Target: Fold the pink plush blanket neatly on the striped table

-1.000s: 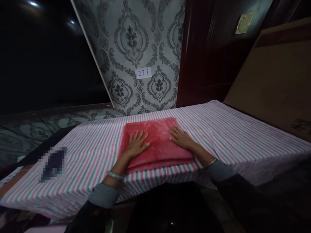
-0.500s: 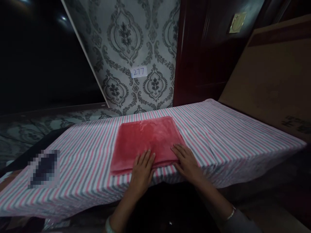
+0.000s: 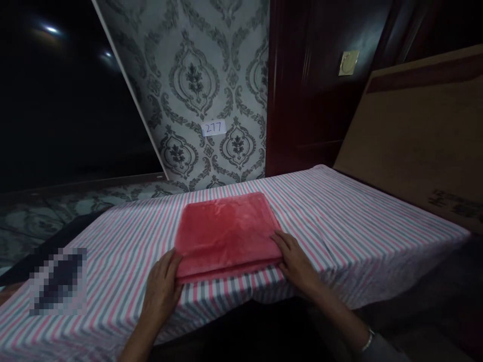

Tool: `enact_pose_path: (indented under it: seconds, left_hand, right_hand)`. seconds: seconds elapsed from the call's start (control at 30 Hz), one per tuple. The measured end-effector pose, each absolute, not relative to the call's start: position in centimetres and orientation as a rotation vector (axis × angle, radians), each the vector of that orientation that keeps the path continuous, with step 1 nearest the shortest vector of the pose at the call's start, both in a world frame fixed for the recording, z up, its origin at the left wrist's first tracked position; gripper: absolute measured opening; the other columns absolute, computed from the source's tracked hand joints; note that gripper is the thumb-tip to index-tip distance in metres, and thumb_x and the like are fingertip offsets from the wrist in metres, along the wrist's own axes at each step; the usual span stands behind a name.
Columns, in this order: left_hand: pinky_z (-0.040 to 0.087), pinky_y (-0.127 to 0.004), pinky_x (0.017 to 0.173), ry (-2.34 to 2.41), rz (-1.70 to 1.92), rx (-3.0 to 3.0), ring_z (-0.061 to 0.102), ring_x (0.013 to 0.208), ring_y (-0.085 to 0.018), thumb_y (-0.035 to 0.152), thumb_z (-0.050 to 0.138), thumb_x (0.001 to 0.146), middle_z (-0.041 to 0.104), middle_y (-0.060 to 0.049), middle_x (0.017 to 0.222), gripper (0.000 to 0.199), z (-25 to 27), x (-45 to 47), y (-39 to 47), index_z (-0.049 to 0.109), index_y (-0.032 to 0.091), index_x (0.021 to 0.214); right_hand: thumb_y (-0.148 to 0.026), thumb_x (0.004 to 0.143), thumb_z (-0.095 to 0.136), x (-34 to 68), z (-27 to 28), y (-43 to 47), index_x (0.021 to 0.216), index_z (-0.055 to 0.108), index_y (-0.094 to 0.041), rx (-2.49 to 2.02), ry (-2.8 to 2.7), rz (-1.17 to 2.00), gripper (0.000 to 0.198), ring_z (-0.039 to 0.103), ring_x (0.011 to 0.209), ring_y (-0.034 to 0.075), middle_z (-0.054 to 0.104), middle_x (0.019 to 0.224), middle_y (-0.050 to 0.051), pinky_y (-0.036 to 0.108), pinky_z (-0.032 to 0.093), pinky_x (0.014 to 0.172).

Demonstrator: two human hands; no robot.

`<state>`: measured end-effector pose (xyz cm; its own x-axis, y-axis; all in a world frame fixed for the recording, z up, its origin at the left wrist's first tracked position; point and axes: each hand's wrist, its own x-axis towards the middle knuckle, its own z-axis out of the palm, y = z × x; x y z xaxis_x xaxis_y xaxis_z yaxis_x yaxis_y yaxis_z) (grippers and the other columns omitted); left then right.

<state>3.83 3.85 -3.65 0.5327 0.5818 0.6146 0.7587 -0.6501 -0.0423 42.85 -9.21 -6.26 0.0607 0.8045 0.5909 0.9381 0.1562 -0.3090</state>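
Note:
A folded red plush blanket (image 3: 226, 231) lies flat near the front edge of a striped cloth-covered table, its layers showing along the near side. At the blanket's near left corner is my left hand (image 3: 163, 279), fingers curled over the side edge with the thumb low by the front. My right hand (image 3: 296, 259) holds the near right corner, fingertips on top and thumb against the front edge. Both hands grip the blanket by its sides. The undersides of the fingers are hidden.
The pink, grey and white striped cloth (image 3: 362, 216) hangs over the table's front. A big cardboard box (image 3: 418, 136) leans on the right. A dark screen (image 3: 71, 100) stands at the left, and a blurred patch (image 3: 58, 281) covers something on the table's left.
My left hand has moved left from the blanket's front middle to its near left corner. My right hand stays at the right corner, now curled round the edge. The view has tilted up slightly.

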Motion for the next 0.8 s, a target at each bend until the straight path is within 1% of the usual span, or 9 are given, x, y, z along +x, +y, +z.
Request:
enact_pose_path:
  seconds: [0.07,0.17,0.33,0.4,0.43,0.57,0.67,0.73,0.8]
  left_hand:
    - [0.048,-0.050,0.104,-1.093,-0.935,-2.511,0.058,0.125,-0.033,0.016,0.053,0.074,0.062,-0.016,0.133,0.051,-3.4,3.6,4.5,0.060,0.021,0.124]
    - [0.045,-0.052,0.106,-1.085,-1.092,-2.549,0.058,0.124,-0.033,0.023,0.053,0.073,0.066,-0.013,0.129,0.044,-1.0,4.1,5.2,0.062,0.023,0.117]
    - [0.044,-0.047,0.108,-1.199,-1.348,-2.601,0.059,0.122,-0.030,0.036,0.056,0.078,0.069,-0.007,0.122,0.037,8.4,5.7,5.4,0.062,0.025,0.113]
    - [0.050,-0.043,0.101,-1.236,-1.462,-2.581,0.064,0.110,-0.028,0.039,0.058,0.076,0.071,-0.005,0.114,0.037,12.9,6.4,5.3,0.062,0.024,0.110]
    - [0.052,-0.040,0.094,-1.249,-1.522,-2.561,0.066,0.100,-0.026,0.040,0.060,0.074,0.072,-0.003,0.104,0.036,15.1,6.9,5.4,0.063,0.024,0.106]
    - [0.055,-0.032,0.078,-1.269,-1.896,-2.573,0.064,0.084,-0.020,0.041,0.070,0.070,0.069,-0.002,0.090,0.033,21.5,8.4,6.9,0.065,0.020,0.095]
    - [0.055,-0.031,0.073,-1.434,-2.058,-2.703,0.063,0.076,-0.017,0.037,0.075,0.067,0.067,-0.001,0.083,0.035,23.2,9.2,10.2,0.065,0.015,0.093]
    - [0.055,-0.032,0.069,-1.641,-2.066,-2.830,0.064,0.072,-0.017,0.037,0.078,0.063,0.067,-0.002,0.078,0.037,22.4,9.8,13.0,0.066,0.015,0.090]
    - [0.055,-0.031,0.063,-1.855,-2.053,-2.949,0.065,0.068,-0.018,0.039,0.082,0.057,0.069,-0.003,0.075,0.040,20.4,10.5,15.7,0.067,0.014,0.086]
  right_hand:
    - [-0.004,0.069,0.045,42.9,-5.7,-9.0,0.136,0.051,-0.021,-1.664,-1.742,-0.241,0.069,0.049,0.127,0.027,0.057,0.132,0.013,0.049,0.046,0.107]
    - [-0.009,0.070,0.045,43.6,-3.8,-8.5,0.127,0.057,-0.021,-1.629,-1.704,-0.246,0.059,0.057,0.116,0.028,0.064,0.121,0.012,0.047,0.050,0.101]
    - [-0.019,0.072,0.045,45.3,3.6,-7.4,0.116,0.061,-0.020,-1.536,-1.558,-0.305,0.047,0.062,0.107,0.028,0.068,0.112,0.011,0.042,0.051,0.096]
    - [-0.022,0.073,0.048,45.9,7.6,-7.0,0.112,0.061,-0.021,-1.470,-1.466,-0.303,0.042,0.064,0.101,0.027,0.069,0.108,0.009,0.041,0.052,0.093]
    - [-0.023,0.074,0.049,46.1,9.7,-6.8,0.112,0.060,-0.022,-1.435,-1.415,-0.295,0.040,0.065,0.099,0.026,0.069,0.107,0.008,0.040,0.052,0.091]
    - [-0.028,0.078,0.057,47.5,16.6,-5.3,0.115,0.061,-0.024,-1.293,-1.299,-0.308,0.038,0.063,0.105,0.024,0.067,0.115,0.006,0.040,0.051,0.095]
    - [-0.031,0.078,0.062,49.5,18.5,-2.5,0.112,0.065,-0.022,-1.262,-1.287,-0.181,0.036,0.063,0.101,0.023,0.068,0.113,0.007,0.041,0.051,0.093]
    - [-0.035,0.076,0.066,51.0,17.8,0.3,0.108,0.068,-0.020,-1.269,-1.267,0.003,0.036,0.064,0.096,0.022,0.070,0.107,0.007,0.039,0.052,0.090]
    - [-0.038,0.074,0.069,52.1,15.7,3.3,0.105,0.069,-0.017,-1.317,-1.199,0.249,0.037,0.064,0.088,0.021,0.071,0.100,0.006,0.036,0.053,0.084]
